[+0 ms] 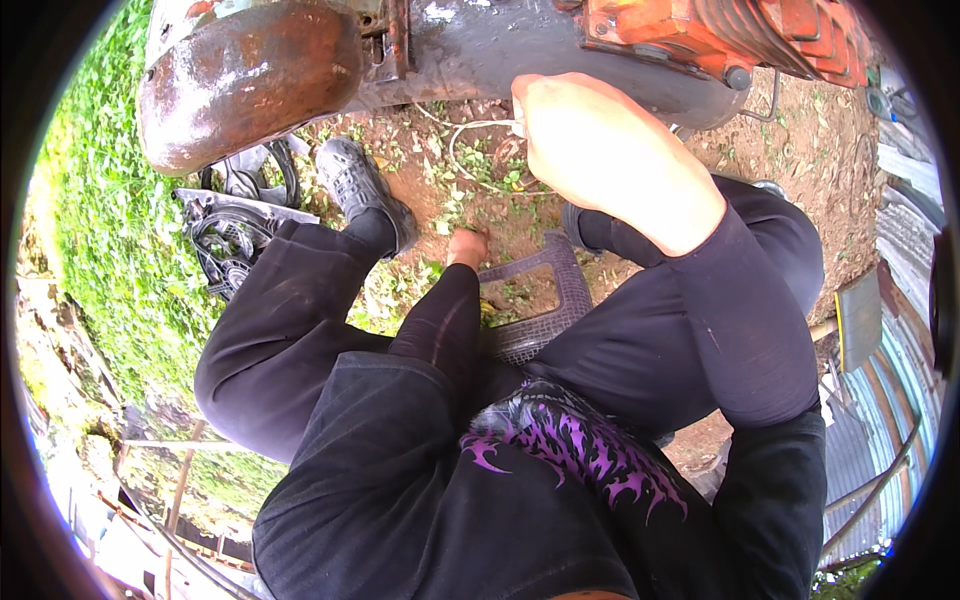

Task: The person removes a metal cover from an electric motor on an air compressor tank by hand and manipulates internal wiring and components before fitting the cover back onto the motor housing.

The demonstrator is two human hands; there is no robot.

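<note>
Across the top lies a machine with a long dark grey tank [480,60], a rusty brown rounded end [250,90] and an orange finned block [740,35]. In front of the tank, my right hand [575,125] is raised and closed. A thin pale cord [455,150] comes out from beside its fingers and loops down toward the ground; the overexposed skin hides how it is gripped. Lower, between my legs, my left hand [467,247] reaches down near the soil. Its fingers are hidden, so what it touches does not show.
A black plastic crate-like frame [570,285] lies between my knees. By my left shoe [360,190] are black round fan-like parts [230,240]. Grass [110,200] grows on the left; corrugated metal sheets [905,400] stand at right. Leaf litter covers the soil.
</note>
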